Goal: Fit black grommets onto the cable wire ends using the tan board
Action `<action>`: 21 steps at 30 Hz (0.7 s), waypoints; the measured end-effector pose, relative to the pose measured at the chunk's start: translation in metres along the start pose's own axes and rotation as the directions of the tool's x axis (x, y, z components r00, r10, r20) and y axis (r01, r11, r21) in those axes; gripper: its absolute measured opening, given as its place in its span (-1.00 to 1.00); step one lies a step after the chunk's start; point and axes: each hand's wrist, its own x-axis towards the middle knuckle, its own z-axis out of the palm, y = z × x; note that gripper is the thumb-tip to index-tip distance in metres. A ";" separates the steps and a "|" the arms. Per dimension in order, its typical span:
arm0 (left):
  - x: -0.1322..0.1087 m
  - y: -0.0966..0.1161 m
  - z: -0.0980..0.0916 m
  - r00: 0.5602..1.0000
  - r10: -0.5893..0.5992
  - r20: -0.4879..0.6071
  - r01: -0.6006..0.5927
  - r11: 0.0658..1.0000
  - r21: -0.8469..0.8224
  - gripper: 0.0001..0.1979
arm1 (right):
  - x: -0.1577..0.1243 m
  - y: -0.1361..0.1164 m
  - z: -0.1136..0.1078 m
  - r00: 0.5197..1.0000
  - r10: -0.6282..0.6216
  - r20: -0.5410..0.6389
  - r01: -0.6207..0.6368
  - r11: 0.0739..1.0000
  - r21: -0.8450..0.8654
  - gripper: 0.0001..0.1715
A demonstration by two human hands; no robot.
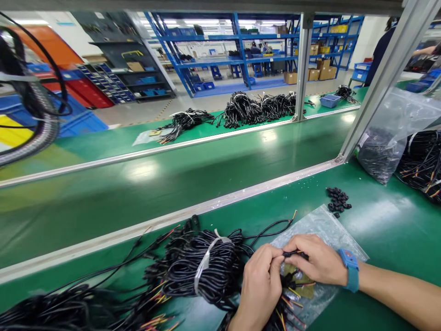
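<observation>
Both hands pinch one black cable end: left hand [260, 280] steadies it, right hand [319, 259] should push the small connector [292, 253] on straight.

The tabletop [386, 230] is glossy green with dull metal edging. The cables [203, 266] wear smooth black plastic. A clear, crinkled plastic bag [327, 225] shines; the wristband [351, 271] is matt blue rubber.
</observation>
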 end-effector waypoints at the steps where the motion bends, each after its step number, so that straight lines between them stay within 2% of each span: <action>1: 0.000 0.000 0.000 1.000 0.001 0.001 -0.001 1.000 0.000 -0.78 | 0.000 0.000 0.000 1.000 0.001 0.002 -0.001 1.000 0.001 -0.86; 21: 0.002 0.001 0.000 1.000 -0.005 0.018 0.004 1.000 0.022 -0.75 | 0.000 -0.001 0.003 1.000 -0.023 0.002 0.023 0.999 -0.043 -0.81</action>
